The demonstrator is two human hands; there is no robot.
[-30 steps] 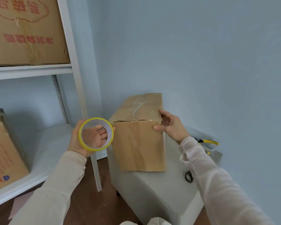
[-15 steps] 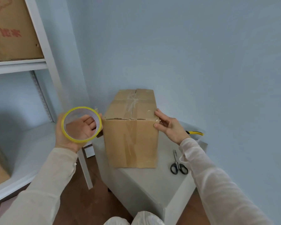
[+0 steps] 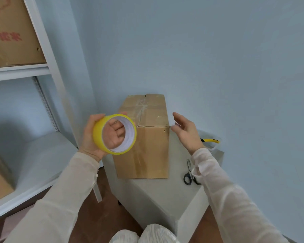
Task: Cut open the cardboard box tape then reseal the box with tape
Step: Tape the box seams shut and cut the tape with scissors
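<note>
A brown cardboard box [image 3: 151,144] stands upright on a small grey table [image 3: 165,193], its top flaps closed with old clear tape along the seam. My left hand [image 3: 91,135] grips a roll of yellow tape [image 3: 114,134] from its outer side, held in front of the box's upper left corner. My right hand [image 3: 186,131] hovers just right of the box's top right corner, fingers straight and holding nothing. Black-handled scissors [image 3: 189,174] lie on the table right of the box, partly behind my right sleeve.
A white metal shelf unit [image 3: 47,67] stands at the left with large cardboard boxes [image 3: 12,32] on it. A yellow-handled tool [image 3: 211,140] lies in a clear tub at the table's far right. The blue wall is close behind the box.
My right hand has let go of the box's top right corner and opened beside it. My left hand has brought the tape roll to the right, in front of the box.
</note>
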